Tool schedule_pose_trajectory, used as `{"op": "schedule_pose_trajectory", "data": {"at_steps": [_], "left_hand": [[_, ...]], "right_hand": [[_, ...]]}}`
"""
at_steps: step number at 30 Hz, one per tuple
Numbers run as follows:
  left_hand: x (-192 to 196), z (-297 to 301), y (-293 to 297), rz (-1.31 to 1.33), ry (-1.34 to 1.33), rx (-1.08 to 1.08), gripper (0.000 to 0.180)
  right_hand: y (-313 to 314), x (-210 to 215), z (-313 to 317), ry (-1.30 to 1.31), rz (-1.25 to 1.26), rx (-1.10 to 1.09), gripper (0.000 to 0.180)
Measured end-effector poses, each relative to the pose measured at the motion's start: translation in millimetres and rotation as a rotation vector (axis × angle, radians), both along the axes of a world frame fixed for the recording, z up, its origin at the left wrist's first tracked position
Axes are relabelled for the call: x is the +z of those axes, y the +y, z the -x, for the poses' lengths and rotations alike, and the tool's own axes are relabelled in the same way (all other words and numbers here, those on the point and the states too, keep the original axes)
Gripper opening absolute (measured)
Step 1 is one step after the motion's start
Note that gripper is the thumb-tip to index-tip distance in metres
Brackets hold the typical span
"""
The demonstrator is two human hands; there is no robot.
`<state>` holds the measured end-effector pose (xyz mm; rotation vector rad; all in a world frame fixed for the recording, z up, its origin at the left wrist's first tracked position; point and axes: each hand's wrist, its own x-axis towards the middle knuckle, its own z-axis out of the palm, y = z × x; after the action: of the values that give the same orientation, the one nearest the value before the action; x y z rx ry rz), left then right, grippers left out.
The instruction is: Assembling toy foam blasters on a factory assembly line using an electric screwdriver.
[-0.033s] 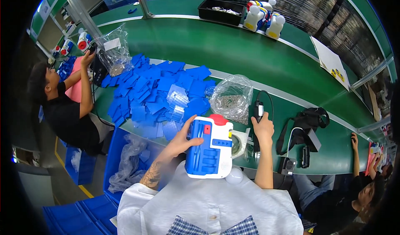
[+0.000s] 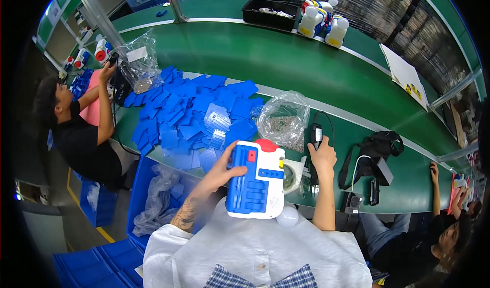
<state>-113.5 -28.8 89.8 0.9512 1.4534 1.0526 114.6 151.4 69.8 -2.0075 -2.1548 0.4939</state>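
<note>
My left hand (image 2: 220,174) grips a white-and-blue plastic toy body (image 2: 258,183) by its left side, thumb on the blue panel. It has a red cap on top and is held up in front of my chest. A pale round knob (image 2: 288,216) shows at its lower right. My right hand (image 2: 322,158) is wrapped round a black corded electric screwdriver (image 2: 316,133), upright to the right of the toy; its tip is hard to make out. Between them a white part with a round clear window (image 2: 292,177) lies partly behind the toy.
Blue plastic plates (image 2: 186,104) are heaped left of an open clear bag of small metal parts (image 2: 286,122). A black strap bag (image 2: 380,147) and a small boxy device (image 2: 352,202) lie right. Similar toys (image 2: 324,25) stand on the far ledge. Co-workers sit on both sides.
The toy in my left hand has shifted very slightly left and up. My right hand and the screwdriver stay in place.
</note>
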Motion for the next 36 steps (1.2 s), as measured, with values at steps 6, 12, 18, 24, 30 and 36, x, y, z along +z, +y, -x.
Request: {"op": "schedule_pose_trajectory", "data": {"at_steps": [6, 12, 18, 24, 30, 36], "left_hand": [[67.5, 11.1, 10.9, -0.411, -0.174, 0.226, 0.094], [111.7, -21.5, 38.6, -1.033, 0.831, 0.098, 0.072], [93.8, -61.5, 45.5, -1.233, 1.529, -0.216, 0.053], [73.3, -52.2, 66.2, -1.149, 1.564, -0.16, 0.058], [9.4, -74.3, 56.2, -0.85, 1.022, -0.02, 0.056], [-51.1, -85.3, 26.7, -0.678, 0.964, -0.222, 0.053]], "right_hand": [[-0.4, 56.6, -16.3, 0.474, -0.018, 0.245, 0.041], [-28.2, 121.8, -9.2, 1.45, 0.472, 0.599, 0.053], [-9.0, 62.4, -21.6, 1.742, 0.809, 0.15, 0.053], [7.5, 62.0, -14.0, 1.819, 0.613, 0.247, 0.05], [56.8, 87.8, 33.3, 1.508, 0.104, 0.171, 0.05], [167.9, 51.6, 77.2, 0.622, -0.563, 0.091, 0.074]]}}
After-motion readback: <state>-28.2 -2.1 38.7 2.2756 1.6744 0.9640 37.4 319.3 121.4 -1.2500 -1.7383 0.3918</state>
